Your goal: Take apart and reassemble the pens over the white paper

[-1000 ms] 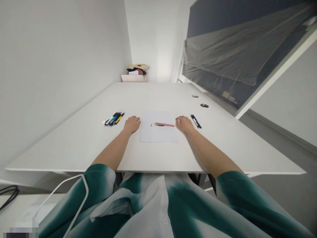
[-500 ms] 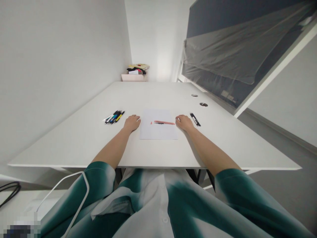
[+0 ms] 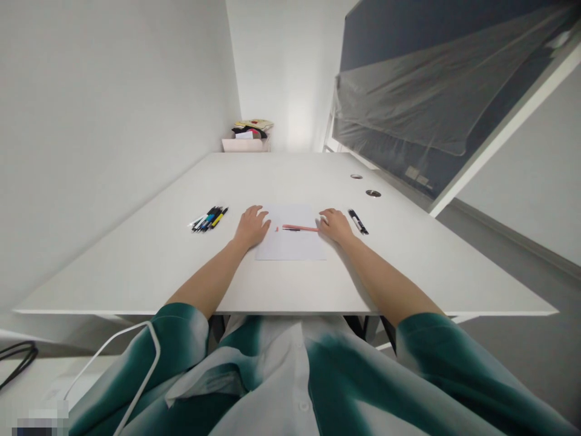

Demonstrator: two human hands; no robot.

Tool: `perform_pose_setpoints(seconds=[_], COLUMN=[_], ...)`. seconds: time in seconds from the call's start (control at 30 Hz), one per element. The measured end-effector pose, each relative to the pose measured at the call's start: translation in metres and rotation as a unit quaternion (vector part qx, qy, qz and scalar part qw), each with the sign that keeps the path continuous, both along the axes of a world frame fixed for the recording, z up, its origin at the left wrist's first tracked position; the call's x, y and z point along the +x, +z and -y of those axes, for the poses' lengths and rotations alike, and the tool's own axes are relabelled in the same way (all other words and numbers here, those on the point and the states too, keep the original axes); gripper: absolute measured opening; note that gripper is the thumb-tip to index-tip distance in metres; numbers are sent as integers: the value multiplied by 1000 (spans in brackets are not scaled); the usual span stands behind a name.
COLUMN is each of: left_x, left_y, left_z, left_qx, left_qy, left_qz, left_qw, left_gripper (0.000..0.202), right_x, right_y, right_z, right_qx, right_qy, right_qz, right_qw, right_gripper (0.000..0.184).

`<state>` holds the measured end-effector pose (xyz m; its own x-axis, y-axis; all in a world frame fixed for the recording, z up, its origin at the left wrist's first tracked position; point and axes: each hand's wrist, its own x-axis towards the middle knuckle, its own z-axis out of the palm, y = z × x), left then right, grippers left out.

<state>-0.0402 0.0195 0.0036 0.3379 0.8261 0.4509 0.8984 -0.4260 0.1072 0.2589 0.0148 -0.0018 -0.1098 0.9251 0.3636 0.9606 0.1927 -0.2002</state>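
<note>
A white sheet of paper [image 3: 290, 247] lies in front of me. On it rest a long, thin pink rod [image 3: 302, 227], like a pen barrel, a thin dark stick [image 3: 291, 229] along its near side, and a small pink piece [image 3: 276, 229] to their left. My left hand [image 3: 254, 227] hovers at or rests on the paper's left edge, fingers apart and holding nothing; I cannot tell whether it touches the paper. At the right edge, my right hand [image 3: 334, 224] has its fingers loosely bent and apart, with the thumb side close to the rod's right end.
Several pens [image 3: 209, 220] lie bunched on the white table [image 3: 290, 287] at left. A black pen-like item [image 3: 358, 221] lies right of my right hand. Two round metal fittings [image 3: 373, 193] sit farther back. A pale box [image 3: 245, 145] stands behind; a plastic-covered dark panel [image 3: 408, 97] rises at right.
My left hand has moved right, onto or over the paper's left edge, with its fingers spreading. My right hand has shifted slightly left at the pink rod's end.
</note>
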Motion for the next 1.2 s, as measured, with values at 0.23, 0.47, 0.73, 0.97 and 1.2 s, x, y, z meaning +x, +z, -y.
perform_pose_setpoints(seconds=[0.23,0.47,0.73,0.97,1.2], left_x=[41,38,37,35,36], left_y=[-5,-7,-2,-1,0], left_z=[19,19,19,18,20], left_qx=[-46,-81,-83,-64,-52], left_qy=[-169,-169,-175,-172,-168], left_qz=[-76,-100,-69,-65,-65], left_qw=[982,977,979,981,982], left_gripper=[41,45,39,39,32], right_x=[-28,-44,-46,-46,-45], right_y=[-4,-4,-2,2,3], right_z=[2,10,12,15,15], right_qx=[58,39,24,27,25], right_qy=[182,217,213,211,195], right_qz=[9,45,65,64,62], right_qw=[982,974,975,975,979], right_gripper=[29,36,31,31,24])
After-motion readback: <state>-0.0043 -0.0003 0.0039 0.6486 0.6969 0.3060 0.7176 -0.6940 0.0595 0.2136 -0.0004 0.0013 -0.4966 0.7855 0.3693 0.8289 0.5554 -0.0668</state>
